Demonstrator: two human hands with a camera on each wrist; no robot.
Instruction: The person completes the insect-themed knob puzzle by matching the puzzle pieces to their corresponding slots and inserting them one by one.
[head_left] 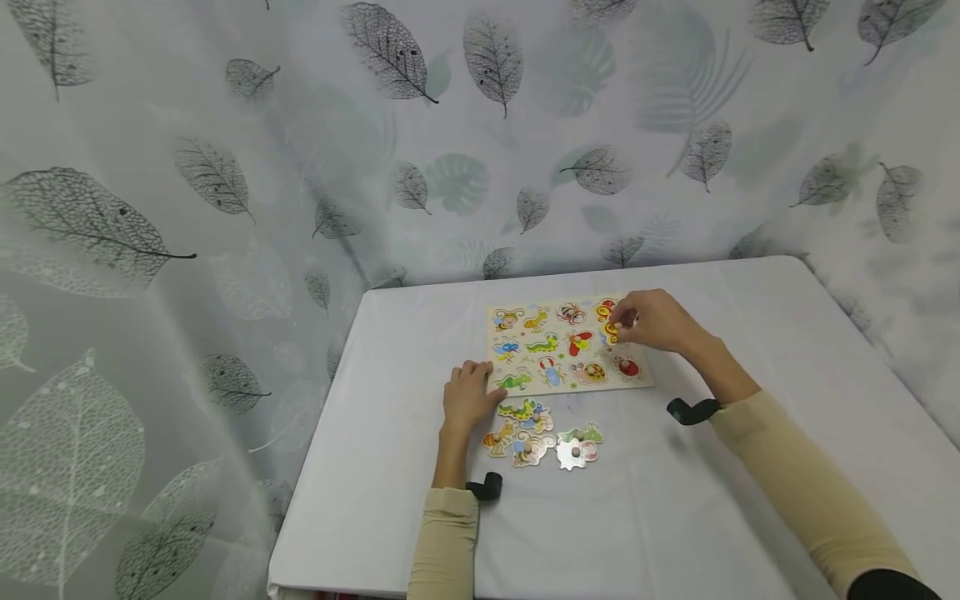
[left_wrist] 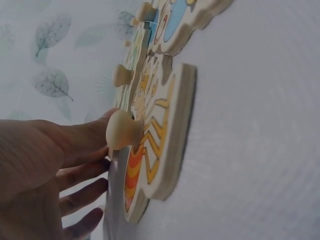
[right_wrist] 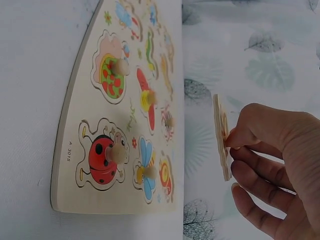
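Pale wood, edge-on in the right wrist view, hides the picture on the puzzle piece [right_wrist: 220,137] that the right hand [head_left: 652,321] pinches, raised near the puzzle board's [right_wrist: 85,201] far right corner; the left hand [head_left: 467,397], fingers loose, touches the near left corner, thumb partly hidden behind a knob [left_wrist: 120,130]; loose pieces [head_left: 531,450] overlap nearby, covering one another.

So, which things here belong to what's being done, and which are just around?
Seemingly part of the job:
the picture puzzle board
the piece held by the right fingers
the loose knobbed pieces beside the board

Just around it:
the white tablecloth
the leaf-print backdrop
the black wrist attachments
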